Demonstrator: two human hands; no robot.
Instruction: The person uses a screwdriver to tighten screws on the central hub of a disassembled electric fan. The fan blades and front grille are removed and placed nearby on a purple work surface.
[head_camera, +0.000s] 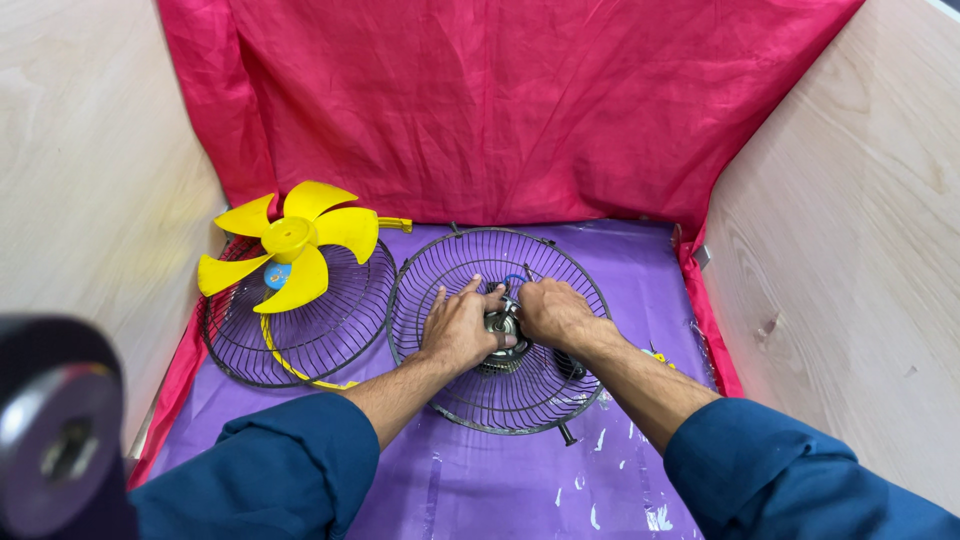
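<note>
**Ana:** On the purple desk (520, 480), both hands are at the middle of the dark wire guard (455, 262). Left hand (458, 328) lies spread over the hub, fingers loosely open, pressing on the grille and the motor (500, 325). Right hand (552, 312) is curled shut, pinching something small at the motor's top; I cannot tell what, the fingers hide it.

**Ben:** Where does the guard sit?

**Ana:** Flat, mid-desk, just beside a second guard (330, 330) on the left, rims nearly touching. A yellow blade (290, 245) rests on top of that one.

**Ben:** What might go wrong?

**Ana:** I'd judge the small part the biggest risk. If the pinch slips, a nut or screw could drop through the wires and roll under the grille, or get lost in the folds of the red cloth (480, 110).

**Ben:** And the guard itself?

**Ana:** It could turn or skid on the slick plastic sheet if the left hand eases off while the right twists. A shove left would knock the second guard and tip the blade off. Fingertips between thin wires could also get nipped.
</note>
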